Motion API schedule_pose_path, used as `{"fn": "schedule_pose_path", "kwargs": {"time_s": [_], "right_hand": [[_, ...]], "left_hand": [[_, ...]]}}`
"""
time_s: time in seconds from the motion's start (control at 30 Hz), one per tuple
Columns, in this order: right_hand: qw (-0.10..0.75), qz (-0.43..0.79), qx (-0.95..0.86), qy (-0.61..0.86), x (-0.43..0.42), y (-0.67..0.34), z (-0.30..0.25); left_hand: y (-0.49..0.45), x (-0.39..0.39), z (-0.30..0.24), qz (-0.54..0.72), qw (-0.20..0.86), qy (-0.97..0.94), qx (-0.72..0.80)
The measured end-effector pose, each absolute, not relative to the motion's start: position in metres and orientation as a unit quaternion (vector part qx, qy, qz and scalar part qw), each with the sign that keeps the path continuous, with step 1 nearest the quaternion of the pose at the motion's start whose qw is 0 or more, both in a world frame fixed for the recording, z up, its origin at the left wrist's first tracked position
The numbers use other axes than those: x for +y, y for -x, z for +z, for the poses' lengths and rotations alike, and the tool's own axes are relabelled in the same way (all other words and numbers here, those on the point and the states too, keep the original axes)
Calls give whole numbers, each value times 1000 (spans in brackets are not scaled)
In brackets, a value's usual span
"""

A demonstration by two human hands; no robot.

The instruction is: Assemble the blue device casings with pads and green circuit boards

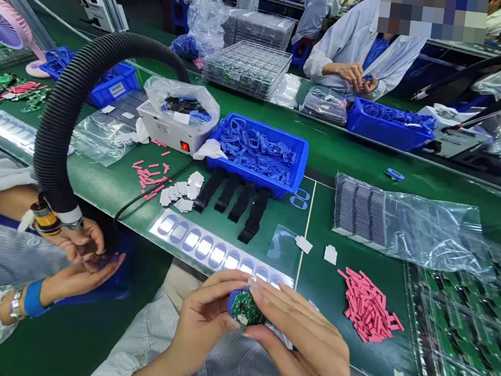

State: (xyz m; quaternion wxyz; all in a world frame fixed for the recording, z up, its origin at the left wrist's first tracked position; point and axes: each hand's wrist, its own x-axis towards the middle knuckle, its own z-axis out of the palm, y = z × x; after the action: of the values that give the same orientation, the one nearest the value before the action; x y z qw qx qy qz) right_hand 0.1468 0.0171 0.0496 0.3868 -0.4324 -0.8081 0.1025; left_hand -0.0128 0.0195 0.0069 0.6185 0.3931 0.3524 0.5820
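Note:
My left hand (199, 321) and my right hand (300, 344) meet low in the middle, both closed around a small blue housing with a green circuit board (245, 309) in it. The left fingers cup it from the left. The right thumb and forefinger pinch its top and right edge. Just beyond my hands lies a strip of clear oval films (207, 248) on the green table (321, 280). A pile of pink strips (367, 310) lies to the right of my right hand.
A blue bin of blue plastic parts (259, 150) stands behind four black straps (235, 201). Trays of green boards (468, 339) fill the right side. A co-worker's hands (77, 256) work at the left under a black hose (68, 101). Another person (361, 50) sits across the table.

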Motion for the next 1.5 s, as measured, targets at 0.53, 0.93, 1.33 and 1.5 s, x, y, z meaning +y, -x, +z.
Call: {"fn": "schedule_pose_path", "kwargs": {"time_s": [0.53,0.93,1.33,1.5], "right_hand": [[340,11,-858,386,9,-148,35],[484,425,-582,496,12,-131,45],[476,358,-618,513,3,-134,36],[483,429,-584,491,11,-135,44]], "left_hand": [[27,22,25,509,646,-352,447],[29,17,35,511,491,-526,470],[20,15,42,521,446,-542,486],[18,18,48,513,481,-504,502]]}}
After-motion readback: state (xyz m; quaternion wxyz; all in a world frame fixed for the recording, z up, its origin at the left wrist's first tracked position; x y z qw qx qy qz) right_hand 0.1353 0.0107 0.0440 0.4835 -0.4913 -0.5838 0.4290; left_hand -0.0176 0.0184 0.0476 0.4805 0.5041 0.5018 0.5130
